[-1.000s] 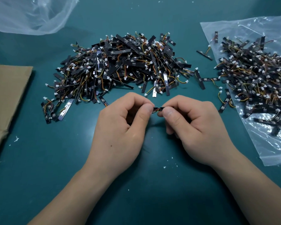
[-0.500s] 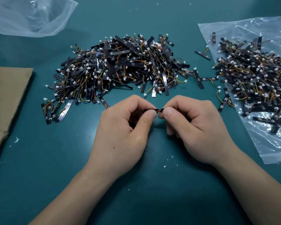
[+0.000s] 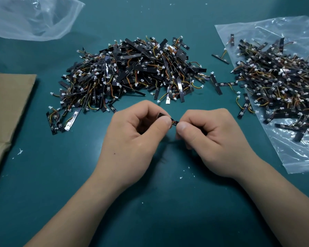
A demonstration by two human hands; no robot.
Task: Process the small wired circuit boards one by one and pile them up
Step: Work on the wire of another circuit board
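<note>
One small black wired circuit board (image 3: 173, 120) is held between both hands above the green table (image 3: 150, 211). My left hand (image 3: 134, 138) pinches its left end between thumb and forefinger. My right hand (image 3: 209, 138) pinches its right end the same way; most of the board is hidden by fingers. A big pile of boards (image 3: 130, 75), black strips with orange and yellow wires and white plugs, lies just beyond my hands. A second pile (image 3: 278, 86) lies on a clear plastic bag (image 3: 301, 157) at the right.
Brown cardboard (image 3: 5, 111) lies flat at the left edge. An empty crumpled clear bag (image 3: 32, 16) sits at the far left. A few stray boards (image 3: 221, 57) lie between the two piles. White crumbs dot the table near my wrists.
My hands have drawn slightly apart, so a little more of the board shows between the thumbs. The piles have not moved.
</note>
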